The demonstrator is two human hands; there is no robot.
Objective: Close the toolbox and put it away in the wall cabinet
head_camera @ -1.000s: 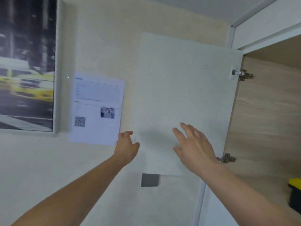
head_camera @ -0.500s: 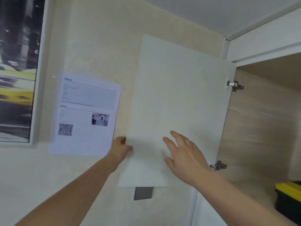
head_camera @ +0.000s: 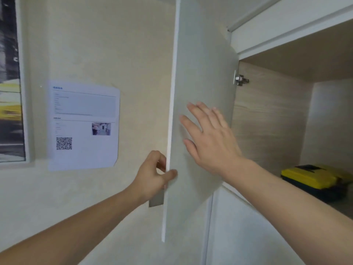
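left grip pinching door edge, toolbox well apart

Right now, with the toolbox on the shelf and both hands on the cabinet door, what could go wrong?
1. The left hand wraps the cabinet door's free edge, so its fingers could be pinched if the door shuts.
2. The right hand lies flat inside the door; a hard push may slam it.
3. The toolbox looks near the shelf front; the door might strike it.

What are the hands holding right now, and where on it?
Left hand pinches the cabinet door at its free edge; right hand lies flat against the door's face, gripping nothing.
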